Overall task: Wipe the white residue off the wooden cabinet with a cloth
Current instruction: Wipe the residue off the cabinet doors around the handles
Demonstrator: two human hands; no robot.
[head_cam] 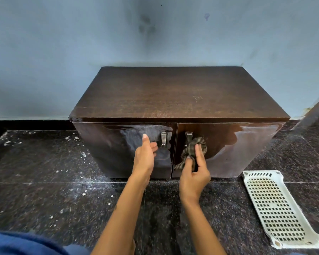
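On a dark granite floor [44, 181], a wooden cabinet [173, 92]; right hand [193, 177] pinches a striped cloth [191, 150] against its door, left hand [145, 155] spread beside a handle [163, 138].

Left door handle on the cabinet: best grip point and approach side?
Grip the left door handle on its lower hooked end, coming from the front and slightly left, where the left hand already hovers. It is a narrow upright metal pull standing off the door, so fingers should be able to curl behind it.
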